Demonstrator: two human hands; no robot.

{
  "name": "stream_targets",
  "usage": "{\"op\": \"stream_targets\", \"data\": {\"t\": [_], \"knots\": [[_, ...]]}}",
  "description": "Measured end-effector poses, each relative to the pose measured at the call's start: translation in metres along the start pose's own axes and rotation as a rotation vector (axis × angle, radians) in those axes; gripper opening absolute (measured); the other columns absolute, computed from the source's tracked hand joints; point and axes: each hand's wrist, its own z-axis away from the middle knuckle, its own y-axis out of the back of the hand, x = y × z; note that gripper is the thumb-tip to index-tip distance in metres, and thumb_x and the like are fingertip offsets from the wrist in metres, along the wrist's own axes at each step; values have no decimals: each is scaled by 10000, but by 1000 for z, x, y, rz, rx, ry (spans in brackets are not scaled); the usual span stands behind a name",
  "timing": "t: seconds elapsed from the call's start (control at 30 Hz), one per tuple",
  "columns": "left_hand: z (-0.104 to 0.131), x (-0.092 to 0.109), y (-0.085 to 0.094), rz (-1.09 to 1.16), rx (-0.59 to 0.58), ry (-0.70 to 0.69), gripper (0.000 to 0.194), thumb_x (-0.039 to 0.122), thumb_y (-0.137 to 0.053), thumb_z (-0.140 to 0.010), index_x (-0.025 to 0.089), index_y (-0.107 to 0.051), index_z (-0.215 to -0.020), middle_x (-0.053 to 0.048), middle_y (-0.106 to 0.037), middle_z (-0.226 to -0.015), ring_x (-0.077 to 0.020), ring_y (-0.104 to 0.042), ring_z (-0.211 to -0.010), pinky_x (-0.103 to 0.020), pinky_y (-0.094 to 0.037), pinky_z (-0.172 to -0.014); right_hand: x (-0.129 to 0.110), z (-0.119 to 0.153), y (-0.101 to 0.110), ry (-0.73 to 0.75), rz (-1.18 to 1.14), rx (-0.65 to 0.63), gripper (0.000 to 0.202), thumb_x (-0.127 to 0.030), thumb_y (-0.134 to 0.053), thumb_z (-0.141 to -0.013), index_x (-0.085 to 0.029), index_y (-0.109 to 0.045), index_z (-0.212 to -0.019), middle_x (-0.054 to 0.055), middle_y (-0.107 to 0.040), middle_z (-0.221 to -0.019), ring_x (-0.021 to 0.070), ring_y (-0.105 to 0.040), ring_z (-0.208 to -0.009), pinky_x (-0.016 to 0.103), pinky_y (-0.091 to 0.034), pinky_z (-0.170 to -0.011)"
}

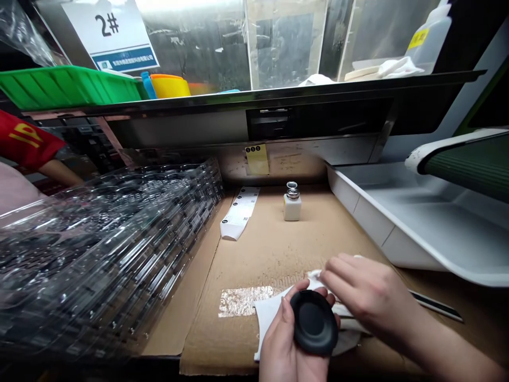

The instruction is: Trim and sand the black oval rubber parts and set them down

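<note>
My left hand (280,345) is closed around a round black compact-like piece (315,321) with a raised rim and a sunken middle. It faces up, and I cannot make out its exact kind. Just right of it, my right hand (368,292) has its fingers curled down onto a crumpled white cloth (314,276); the fingertips are partly hidden. Under both hands lies more white material, including a white sheet (266,315). A dark flat strip (435,306) pokes out beyond my right wrist.
Clear plastic trays (159,233) are stacked at left. A small white bottle with a metal top (292,207) and a label strip (240,212) lie on the cardboard (262,249). A white bin (366,223) sits at right, under a green conveyor (469,164). Another person's arm (59,171) shows at left.
</note>
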Motion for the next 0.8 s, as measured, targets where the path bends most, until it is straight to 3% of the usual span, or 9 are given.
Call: {"op": "stream_targets", "data": {"t": [0.1,0.2,0.33,0.43,0.53,0.67,0.8], "knots": [[-2,5,7,-17,-39,47,404,373,-357,-868,150,-682,-953,-156,-675,-1018,-273,-591,-1018,-407,-401,-911,25,6,10,-152,-25,18,178,-234,-443,-877,-179,-571,-766,13,-523,-702,102,-435,-602,241,-288,-555],[-5,8,13,-46,-102,39,400,396,-366,-864,173,-679,-975,-150,-669,-1053,-279,-579,-1048,-433,-362,-953,54,8,9,-276,119,48,171,-298,-456,-876,-197,-588,-834,13,-562,-772,105,-489,-655,232,-306,-557],[-9,11,18,-49,-189,128,442,492,-362,-840,220,-661,-1018,-127,-659,-1082,-264,-575,-1054,-442,-350,-959,92,5,-22,-345,295,-21,262,-309,-404,-895,-181,-589,-761,18,-555,-743,108,-477,-632,254,-227,-485],[-9,14,19,-48,-199,199,395,488,-389,-833,263,-654,-1021,-98,-662,-1078,-247,-576,-1043,-460,-370,-936,111,3,-49,-325,309,-133,239,-272,-402,-897,-151,-578,-789,14,-551,-750,106,-497,-662,225,-307,-514],[-8,18,21,-157,-167,156,301,429,-532,-778,269,-659,-1000,-81,-644,-1109,-249,-555,-1055,-477,-368,-937,110,7,-57,-285,264,-214,152,-253,-462,-871,-157,-572,-912,14,-587,-869,124,-540,-791,269,-424,-665],[-5,25,26,-523,-214,-143,449,346,-754,-579,246,-663,-1007,-99,-643,-1095,-253,-523,-1088,-385,-343,-974,86,39,-40,-302,221,-208,196,-240,-426,-875,-187,-587,-973,62,-584,-1070,192,-519,-999,346,-409,-850],[-2,28,28,-793,-210,-263,543,263,-782,-537,278,-635,-1060,-90,-624,-1130,-272,-502,-1117,-387,-321,-991,71,93,-31,-389,194,-221,200,-333,-472,-848,-190,-612,-848,55,-618,-944,205,-568,-866,354,-453,-771]]}}
